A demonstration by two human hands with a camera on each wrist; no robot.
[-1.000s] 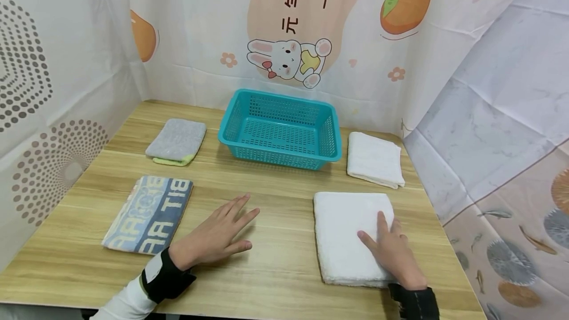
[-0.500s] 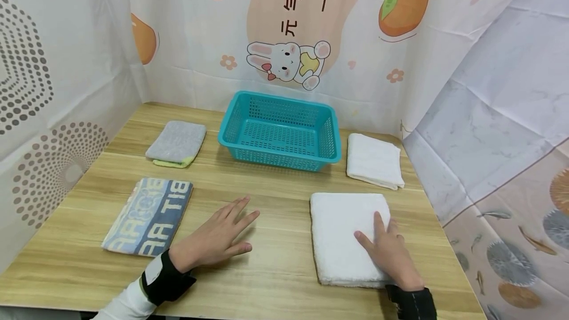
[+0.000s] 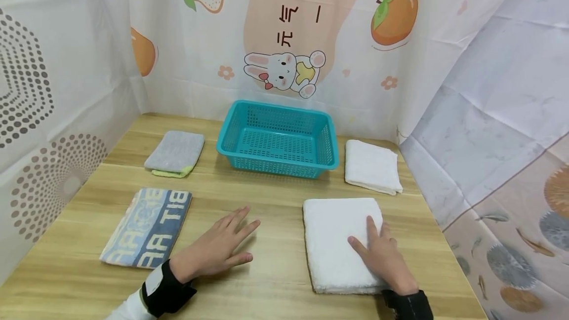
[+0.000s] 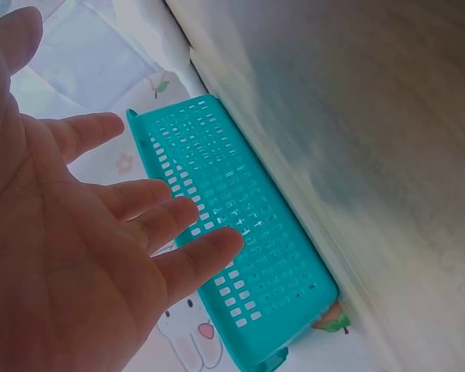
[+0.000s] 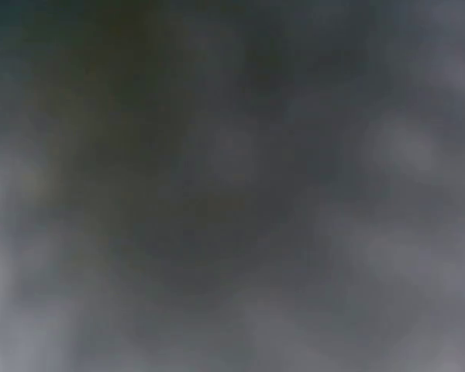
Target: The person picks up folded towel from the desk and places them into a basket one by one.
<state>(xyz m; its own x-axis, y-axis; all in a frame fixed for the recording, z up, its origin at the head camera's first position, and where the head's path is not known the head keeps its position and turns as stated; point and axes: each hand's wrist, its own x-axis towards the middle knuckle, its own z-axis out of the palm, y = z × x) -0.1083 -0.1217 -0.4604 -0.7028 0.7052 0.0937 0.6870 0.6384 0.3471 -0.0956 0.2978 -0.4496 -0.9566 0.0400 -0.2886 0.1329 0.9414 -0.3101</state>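
**Right hand (image 3: pixel 386 257) laid on the folded white towel (image 3: pixel 335 247), left hand (image 3: pixel 213 247) spread wide!**

Straight thumb and forefinger are rested on the towel's right side, nothing gripped there. Well across to the left, the other hand is held open-fingered, nothing in it; the towel is lying between the two. Close by that left hand, a blue patterned towel (image 3: pixel 148 228) is laid flat. All is set out on a wood-grained table (image 3: pixel 275 285): turquoise basket (image 3: pixel 275 165) at the back, flanked by a grey cloth (image 3: pixel 175 153) and a smaller white cloth (image 3: pixel 372 166). Behind, a rabbit-printed curtain (image 3: pixel 195 48) is hung.
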